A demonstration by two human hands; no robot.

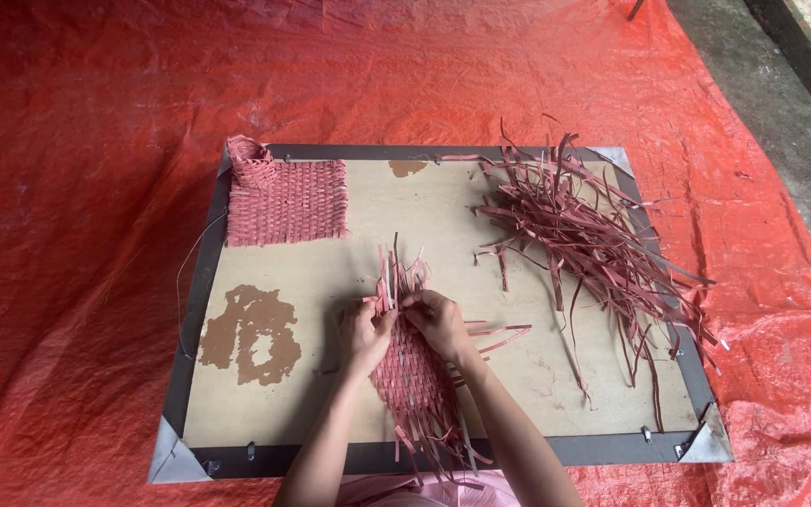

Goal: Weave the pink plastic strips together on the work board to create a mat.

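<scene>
Pinching upright pink strips at the top of a half-woven pink mat [413, 376] with the left hand [364, 330] and right hand [437, 319], both closed on strips, fingertips nearly touching. Lying at the near middle of the framed board [349, 272], on a red tarp [77, 188]. Resting farther off: a finished woven piece [285, 199] at far left, loose strips [593, 244] heaped at right.

Left hand [365, 330] and right hand [436, 319] pinch red strips — half-woven mat [413, 376] — on framed board [443, 235].
</scene>
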